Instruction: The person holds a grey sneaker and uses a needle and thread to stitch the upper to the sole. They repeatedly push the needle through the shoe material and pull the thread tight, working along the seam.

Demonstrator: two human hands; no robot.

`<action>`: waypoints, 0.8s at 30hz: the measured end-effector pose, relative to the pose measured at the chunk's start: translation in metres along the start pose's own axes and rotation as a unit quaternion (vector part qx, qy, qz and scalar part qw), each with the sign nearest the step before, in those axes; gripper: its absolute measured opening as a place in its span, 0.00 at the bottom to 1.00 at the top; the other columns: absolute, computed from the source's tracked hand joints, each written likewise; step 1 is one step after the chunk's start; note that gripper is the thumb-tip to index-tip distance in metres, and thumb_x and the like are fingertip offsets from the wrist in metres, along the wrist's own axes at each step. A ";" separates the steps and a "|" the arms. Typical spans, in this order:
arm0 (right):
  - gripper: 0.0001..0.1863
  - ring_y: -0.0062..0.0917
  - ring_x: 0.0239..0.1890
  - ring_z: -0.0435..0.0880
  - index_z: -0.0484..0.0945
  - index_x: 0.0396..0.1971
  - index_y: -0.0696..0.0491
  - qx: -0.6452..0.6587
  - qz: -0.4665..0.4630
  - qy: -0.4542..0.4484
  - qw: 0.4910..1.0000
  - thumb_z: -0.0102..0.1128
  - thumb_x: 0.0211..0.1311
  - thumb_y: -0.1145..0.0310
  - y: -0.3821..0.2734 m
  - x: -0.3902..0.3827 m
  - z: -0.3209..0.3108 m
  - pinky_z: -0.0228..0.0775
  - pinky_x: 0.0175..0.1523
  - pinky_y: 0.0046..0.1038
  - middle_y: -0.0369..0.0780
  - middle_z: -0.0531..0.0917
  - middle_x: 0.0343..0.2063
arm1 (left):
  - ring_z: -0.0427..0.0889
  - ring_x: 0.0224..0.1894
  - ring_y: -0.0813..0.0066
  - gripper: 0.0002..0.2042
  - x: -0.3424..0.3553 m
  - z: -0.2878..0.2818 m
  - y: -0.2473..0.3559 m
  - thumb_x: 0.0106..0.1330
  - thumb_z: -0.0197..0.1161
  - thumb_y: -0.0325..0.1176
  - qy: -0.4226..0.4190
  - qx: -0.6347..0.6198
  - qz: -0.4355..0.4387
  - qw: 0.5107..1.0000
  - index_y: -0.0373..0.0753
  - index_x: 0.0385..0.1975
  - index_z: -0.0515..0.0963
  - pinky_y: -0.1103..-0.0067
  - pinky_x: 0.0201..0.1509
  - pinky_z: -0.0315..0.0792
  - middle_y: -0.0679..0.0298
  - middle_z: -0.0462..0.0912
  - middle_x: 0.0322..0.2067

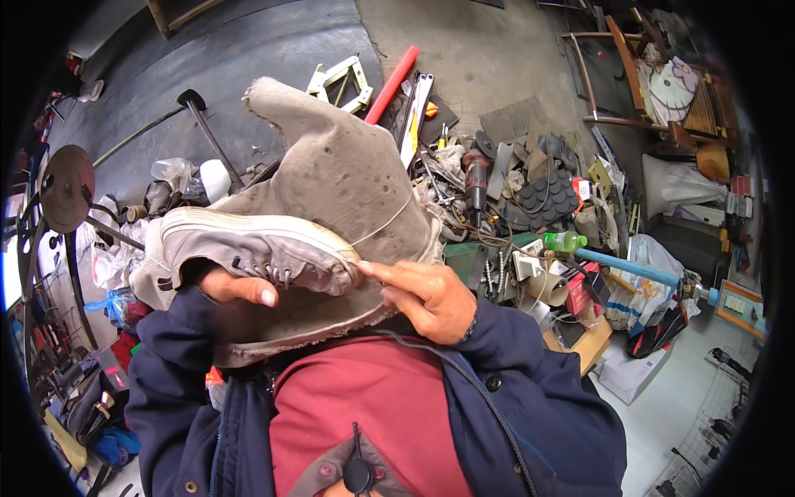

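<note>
Your left grip (236,287), closure hidden inside the shoe (248,236), likely steadies its three-o'clock toe (341,275) for your right grip (432,302), nearly closed, its hold unclear.

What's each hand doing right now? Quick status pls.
Left hand: holding the gray shoe, most fingers hidden.
Right hand: partly curled at the shoe's toe; can't tell whether it pinches anything.

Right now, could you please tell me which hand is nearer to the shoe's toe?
Right: the right hand is at the toe, while the left hand is farther back, by the laces.
</note>
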State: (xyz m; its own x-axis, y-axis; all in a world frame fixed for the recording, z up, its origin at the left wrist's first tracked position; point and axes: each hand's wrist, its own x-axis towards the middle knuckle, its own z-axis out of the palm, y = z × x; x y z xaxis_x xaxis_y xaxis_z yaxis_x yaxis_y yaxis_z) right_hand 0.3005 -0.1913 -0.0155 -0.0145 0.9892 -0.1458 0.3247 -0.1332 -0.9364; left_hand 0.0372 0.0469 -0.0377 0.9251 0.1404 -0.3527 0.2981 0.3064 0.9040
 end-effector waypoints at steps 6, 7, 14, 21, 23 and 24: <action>0.25 0.46 0.34 0.84 0.79 0.63 0.53 -0.039 -0.010 -0.018 0.999 0.61 0.66 0.78 -0.006 0.006 -0.006 0.76 0.40 0.40 0.49 0.83 0.33 | 0.76 0.62 0.63 0.41 0.000 0.004 -0.009 0.54 0.84 0.45 0.029 -0.017 0.035 0.999 0.30 0.65 0.73 0.69 0.70 0.67 0.57 0.80 0.60; 0.24 0.47 0.34 0.85 0.79 0.63 0.53 -0.050 -0.019 -0.026 0.998 0.61 0.66 0.77 -0.007 0.009 -0.009 0.76 0.40 0.41 0.50 0.84 0.34 | 0.76 0.62 0.63 0.41 0.001 0.005 -0.011 0.54 0.84 0.45 0.032 -0.028 0.061 0.997 0.30 0.65 0.73 0.69 0.70 0.67 0.57 0.80 0.60; 0.16 0.49 0.37 0.86 0.84 0.52 0.53 -0.142 -0.016 -0.096 0.985 0.59 0.65 0.74 -0.025 0.040 -0.030 0.77 0.41 0.45 0.52 0.86 0.33 | 0.76 0.63 0.63 0.39 0.001 0.016 0.000 0.55 0.82 0.40 0.037 -0.076 0.037 0.996 0.28 0.64 0.73 0.69 0.70 0.67 0.55 0.80 0.60; 0.16 0.44 0.34 0.88 0.84 0.53 0.58 -0.200 0.031 -0.156 0.967 0.58 0.69 0.75 -0.043 0.061 -0.034 0.80 0.43 0.35 0.51 0.88 0.33 | 0.75 0.64 0.63 0.38 0.004 0.022 0.014 0.57 0.80 0.41 0.016 -0.076 0.038 0.996 0.28 0.64 0.73 0.69 0.70 0.67 0.55 0.80 0.60; 0.15 0.37 0.30 0.88 0.85 0.52 0.58 -0.059 0.140 -0.153 0.976 0.58 0.69 0.75 -0.042 0.066 -0.035 0.80 0.41 0.32 0.50 0.87 0.31 | 0.75 0.64 0.62 0.40 0.006 0.019 0.014 0.55 0.82 0.44 0.013 -0.046 0.042 0.998 0.29 0.65 0.73 0.68 0.71 0.66 0.56 0.79 0.61; 0.14 0.33 0.29 0.88 0.85 0.52 0.58 0.013 0.188 -0.153 0.970 0.58 0.69 0.76 -0.041 0.067 -0.035 0.79 0.41 0.30 0.49 0.87 0.30 | 0.74 0.65 0.62 0.43 0.006 0.016 0.013 0.53 0.83 0.46 0.011 -0.028 0.039 0.999 0.29 0.65 0.73 0.68 0.72 0.65 0.56 0.78 0.62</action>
State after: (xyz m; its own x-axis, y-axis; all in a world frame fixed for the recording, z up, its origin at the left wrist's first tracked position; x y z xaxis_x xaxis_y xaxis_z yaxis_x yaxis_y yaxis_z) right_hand 0.3197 -0.1176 0.0240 -0.1807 0.8063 -0.5633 0.3378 -0.4870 -0.8054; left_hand 0.0508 0.0366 -0.0238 0.9396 0.1868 -0.2868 0.2104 0.3458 0.9144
